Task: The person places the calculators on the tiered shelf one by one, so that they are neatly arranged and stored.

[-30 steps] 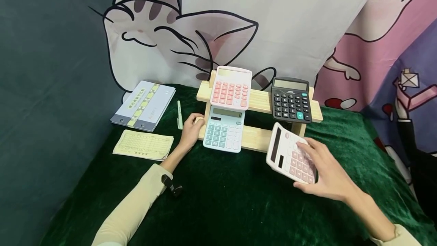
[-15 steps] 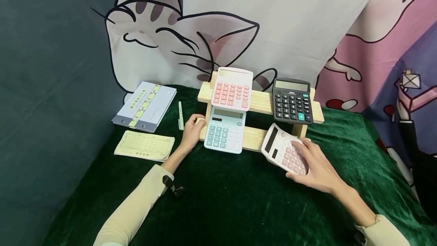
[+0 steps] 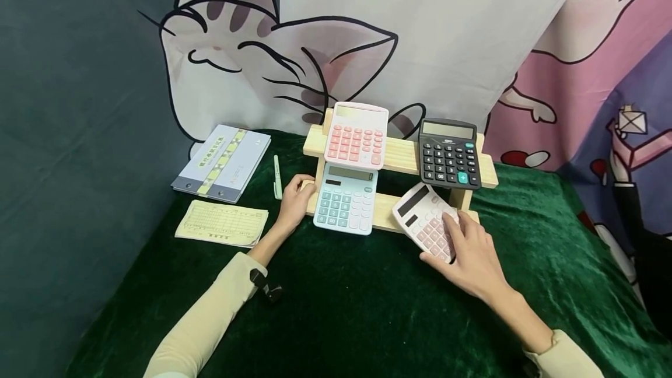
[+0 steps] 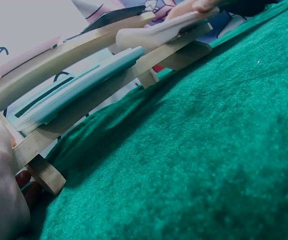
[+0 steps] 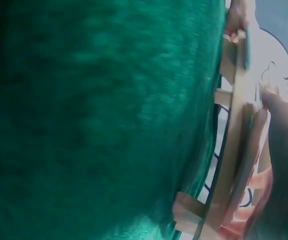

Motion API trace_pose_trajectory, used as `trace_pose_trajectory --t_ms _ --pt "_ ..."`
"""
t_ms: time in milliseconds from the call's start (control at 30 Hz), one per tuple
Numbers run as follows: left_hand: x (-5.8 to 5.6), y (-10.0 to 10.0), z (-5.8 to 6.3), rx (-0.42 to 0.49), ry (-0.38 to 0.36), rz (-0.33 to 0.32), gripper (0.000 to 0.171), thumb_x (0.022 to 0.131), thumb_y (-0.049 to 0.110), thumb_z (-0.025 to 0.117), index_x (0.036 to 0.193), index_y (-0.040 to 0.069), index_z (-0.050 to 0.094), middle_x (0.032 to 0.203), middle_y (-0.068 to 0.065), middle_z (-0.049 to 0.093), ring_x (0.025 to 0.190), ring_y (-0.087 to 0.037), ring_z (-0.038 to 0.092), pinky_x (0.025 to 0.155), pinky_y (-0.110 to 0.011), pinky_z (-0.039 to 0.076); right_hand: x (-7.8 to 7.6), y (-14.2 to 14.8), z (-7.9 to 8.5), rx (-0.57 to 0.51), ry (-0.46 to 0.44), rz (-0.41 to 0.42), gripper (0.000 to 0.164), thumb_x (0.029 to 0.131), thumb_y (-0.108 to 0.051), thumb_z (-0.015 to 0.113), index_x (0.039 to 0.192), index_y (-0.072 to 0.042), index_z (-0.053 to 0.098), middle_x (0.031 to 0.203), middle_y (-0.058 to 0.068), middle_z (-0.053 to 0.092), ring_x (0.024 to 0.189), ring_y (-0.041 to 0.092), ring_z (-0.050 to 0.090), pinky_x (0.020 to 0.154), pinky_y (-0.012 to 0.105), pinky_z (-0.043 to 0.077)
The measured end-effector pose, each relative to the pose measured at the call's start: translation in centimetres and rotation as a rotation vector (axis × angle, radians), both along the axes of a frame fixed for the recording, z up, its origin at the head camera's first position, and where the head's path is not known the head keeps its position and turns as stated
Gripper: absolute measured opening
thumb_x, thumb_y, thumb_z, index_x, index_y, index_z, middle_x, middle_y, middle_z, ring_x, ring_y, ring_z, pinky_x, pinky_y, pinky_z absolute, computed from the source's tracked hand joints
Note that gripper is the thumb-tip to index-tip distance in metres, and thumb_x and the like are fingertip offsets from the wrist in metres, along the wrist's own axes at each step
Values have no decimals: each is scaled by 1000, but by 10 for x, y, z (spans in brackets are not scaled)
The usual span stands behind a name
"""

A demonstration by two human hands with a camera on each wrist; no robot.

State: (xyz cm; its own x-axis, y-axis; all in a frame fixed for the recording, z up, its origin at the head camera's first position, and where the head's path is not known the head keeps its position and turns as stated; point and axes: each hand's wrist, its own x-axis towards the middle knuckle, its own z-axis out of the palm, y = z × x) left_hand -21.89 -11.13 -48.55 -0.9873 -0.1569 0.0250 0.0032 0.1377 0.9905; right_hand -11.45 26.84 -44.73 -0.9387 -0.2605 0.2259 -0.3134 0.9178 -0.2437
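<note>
My right hand [image 3: 472, 255] grips a white calculator with pale pink keys [image 3: 427, 220] by its lower right part, thumb at the near edge and fingers over the keys. This calculator is tilted at the right end of the lower shelf of a two-tier wooden rack [image 3: 401, 155]. At the rack's left end my left hand [image 3: 295, 203] grips the wooden side frame. A blue calculator [image 3: 343, 200] leans on the lower shelf at left. Above it on the top shelf stands a pink calculator [image 3: 357, 136], with a black calculator [image 3: 449, 153] at the right.
Left of the rack lie a grey-blue binder [image 3: 223, 162], a light green pen [image 3: 277, 177] and a yellow form pad [image 3: 223, 222]. Green velvet cloth [image 3: 357, 308] covers the table. A cartoon-printed curtain [image 3: 446, 34] hangs close behind the rack.
My right hand has moved left with the white calculator, bringing it from the front right onto the lower shelf area and turning it slightly. The left hand stays on the rack.
</note>
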Motion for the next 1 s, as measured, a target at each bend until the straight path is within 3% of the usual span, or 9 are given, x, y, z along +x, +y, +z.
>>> trace_pose_trajectory --t_ms 167,400,500,700,900,1000 --pt "0 -2 0 1 -1 3 28 91 19 57 114 6 63 115 -13 61 93 -20 55 79 -29 42 2 2 7 65 -48 44 101 77 -70 68 155 -14 35 153 27 31 128 47 38 100 64 30" --pt "1 0 1 -14 5 5 27 91 18 57 114 5 64 115 -13 62 92 -20 55 80 -29 42 -1 17 16 39 -38 277 86 76 -52 79 149 -22 44 156 15 34 142 40 31 105 64 29" --pt "1 0 1 -13 4 7 27 91 18 57 114 5 64 114 -13 62 91 -20 55 79 -28 42 -3 19 16 61 -17 329 80 77 -49 78 147 -25 47 155 12 38 142 37 32 104 61 31" --pt "2 -1 1 -10 5 10 27 91 18 57 114 6 64 114 -13 62 92 -18 55 79 -27 42 -2 16 12 100 36 275 78 78 -56 75 145 -23 50 150 11 44 136 36 39 100 58 35" --pt "0 -1 0 -4 6 6 27 91 19 57 114 6 63 113 -13 61 89 -18 55 78 -27 42 -3 1 12 146 101 163 76 77 -66 71 135 -17 58 133 14 52 120 35 45 88 56 40" --pt "0 -1 -1 8 1 -2 27 91 19 57 114 6 63 110 -13 61 86 -18 55 75 -28 44 -3 -5 13 143 119 148 74 76 -65 72 131 -16 60 124 16 53 111 34 46 85 53 40"
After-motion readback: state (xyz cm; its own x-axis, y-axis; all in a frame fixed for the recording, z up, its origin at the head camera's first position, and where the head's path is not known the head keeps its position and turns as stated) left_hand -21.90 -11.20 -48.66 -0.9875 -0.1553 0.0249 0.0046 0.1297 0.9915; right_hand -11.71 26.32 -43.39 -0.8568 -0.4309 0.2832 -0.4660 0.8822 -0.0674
